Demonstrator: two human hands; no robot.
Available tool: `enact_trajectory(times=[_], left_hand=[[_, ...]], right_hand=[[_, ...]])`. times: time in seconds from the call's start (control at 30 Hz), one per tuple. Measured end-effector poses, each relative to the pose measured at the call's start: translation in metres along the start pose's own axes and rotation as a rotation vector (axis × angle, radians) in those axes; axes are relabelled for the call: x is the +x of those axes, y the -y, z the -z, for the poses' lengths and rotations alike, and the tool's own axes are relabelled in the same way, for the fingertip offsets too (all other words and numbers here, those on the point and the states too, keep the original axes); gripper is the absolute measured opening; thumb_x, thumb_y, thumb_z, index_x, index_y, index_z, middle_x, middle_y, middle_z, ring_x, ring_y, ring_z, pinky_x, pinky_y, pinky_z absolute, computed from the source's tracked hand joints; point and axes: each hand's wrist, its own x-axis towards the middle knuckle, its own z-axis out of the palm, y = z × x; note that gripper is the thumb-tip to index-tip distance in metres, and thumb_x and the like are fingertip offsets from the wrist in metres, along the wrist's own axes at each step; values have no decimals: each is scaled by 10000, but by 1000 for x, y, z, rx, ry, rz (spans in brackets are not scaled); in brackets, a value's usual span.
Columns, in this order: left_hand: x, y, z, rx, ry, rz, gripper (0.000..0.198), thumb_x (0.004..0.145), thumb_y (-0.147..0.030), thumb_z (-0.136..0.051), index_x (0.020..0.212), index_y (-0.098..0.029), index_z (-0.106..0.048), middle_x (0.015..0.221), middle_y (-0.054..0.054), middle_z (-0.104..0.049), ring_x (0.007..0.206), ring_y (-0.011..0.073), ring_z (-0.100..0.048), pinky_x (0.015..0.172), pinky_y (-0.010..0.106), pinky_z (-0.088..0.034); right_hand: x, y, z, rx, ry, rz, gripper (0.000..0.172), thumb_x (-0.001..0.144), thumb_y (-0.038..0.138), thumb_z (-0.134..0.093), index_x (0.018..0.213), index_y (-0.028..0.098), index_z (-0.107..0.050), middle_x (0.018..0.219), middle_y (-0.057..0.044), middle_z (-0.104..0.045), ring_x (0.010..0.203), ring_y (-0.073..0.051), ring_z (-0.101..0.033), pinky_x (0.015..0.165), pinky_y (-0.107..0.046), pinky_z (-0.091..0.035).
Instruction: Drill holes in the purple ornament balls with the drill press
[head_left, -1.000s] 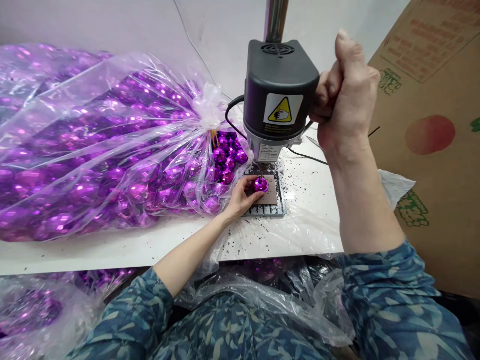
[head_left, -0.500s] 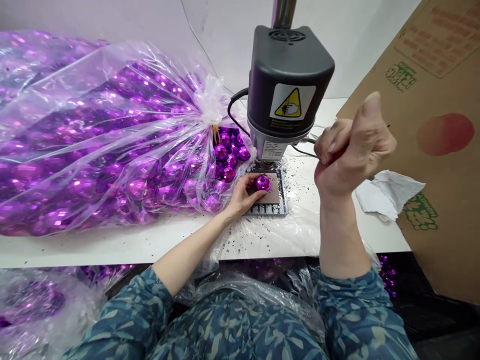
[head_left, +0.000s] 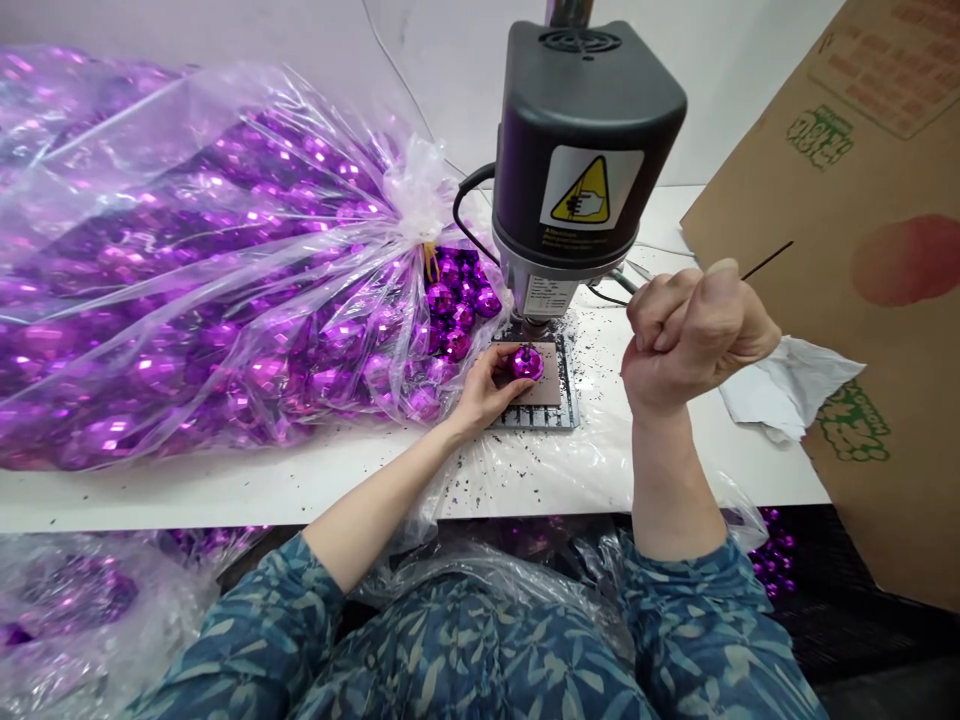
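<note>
From my feed, the left hand is curled over a faceted, mirror-purple bauble, fingers closed around it, holding it down on a tan pad. The pad sits on a slotted metal plate, directly under the nose of a drill head in matte black plastic, mounted on a steel column.

The right hand is raised to the right of the drill head in a tight fist, with a thin dark wire poking out past the thumb. (I can't see what else is inside that fist.)

The drill head carries a yellow warning triangle with a hand pictogram, and a small white plate below it, whose print is too small for me to read. Left of the left hand, a knotted, crinkly clear bag bulges with more purple baubles, and a loose heap lies by its neck. Black specks are scattered over the plastic sheeting on the white bench just below the plate. Beyond the right hand are a crumpled white paper and a brown carton with red and green print.
</note>
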Motion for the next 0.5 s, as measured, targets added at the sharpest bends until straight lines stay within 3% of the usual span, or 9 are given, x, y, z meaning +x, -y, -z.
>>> enact_trajectory(times=[0.13, 0.3, 0.5], left_hand=[[0, 3, 1, 33, 13, -27, 499, 778, -344, -907, 1206, -225, -681, 1178, 99, -681, 1075, 274, -641, 1032, 475, -523], [0, 5, 1, 77, 41, -51, 503, 827, -426, -864, 1245, -241, -655, 1233, 110, -676, 1114, 281, -643, 1053, 497, -525], [1, 7, 1, 73, 0, -71, 499, 787, -377, -908, 1204, -218, -684, 1161, 100, -697, 1060, 268, -661, 1003, 461, -545]], right_hand=[[-6, -6, 3, -35, -19, 20, 732, 913, 595, -631, 495, 183, -194, 434, 32, -167, 387, -76, -230, 461, -301, -218], [-9, -19, 4, 60, -16, 105, 743, 918, 500, -656, 495, 151, -157, 414, 36, -223, 376, -53, -214, 455, -298, -200], [-17, -39, 10, 131, 0, 266, 693, 920, 329, -662, 493, 152, -146, 388, 57, -262, 350, -46, -255, 404, -276, -189]])
